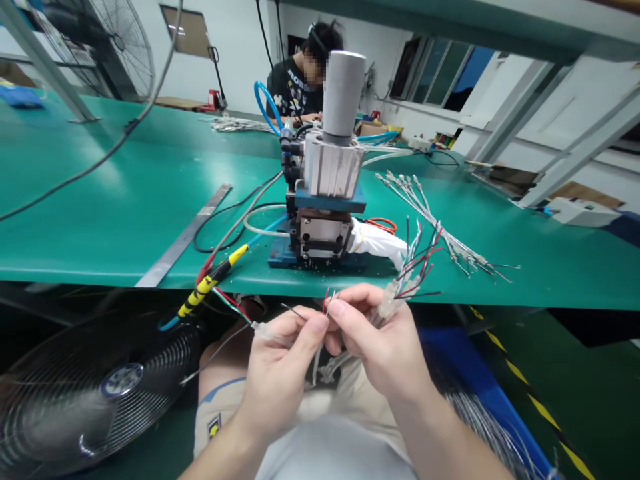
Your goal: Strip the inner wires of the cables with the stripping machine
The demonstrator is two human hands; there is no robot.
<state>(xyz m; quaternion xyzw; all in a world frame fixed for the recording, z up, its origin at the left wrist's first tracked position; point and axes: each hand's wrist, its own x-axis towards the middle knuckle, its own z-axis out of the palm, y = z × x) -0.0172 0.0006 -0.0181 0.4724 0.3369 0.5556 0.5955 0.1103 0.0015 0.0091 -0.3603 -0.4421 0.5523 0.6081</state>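
Observation:
My left hand pinches a thin cable with a clear sleeve, thumb and forefinger closed near its red and dark wire ends. My right hand meets it fingertip to fingertip and also grips a bundle of sleeved cables, whose red, black and white wire tips fan upward to the right. Both hands hover over my lap, just below the front edge of the green table. Directly ahead on the table stands a small pneumatic press with a grey cylinder on top.
A pile of finished cables with metal terminals lies right of the press. Hoses and a yellow-black wrapped cable run off the table's left front. A floor fan stands lower left, a blue bin lower right. Another person works across the table.

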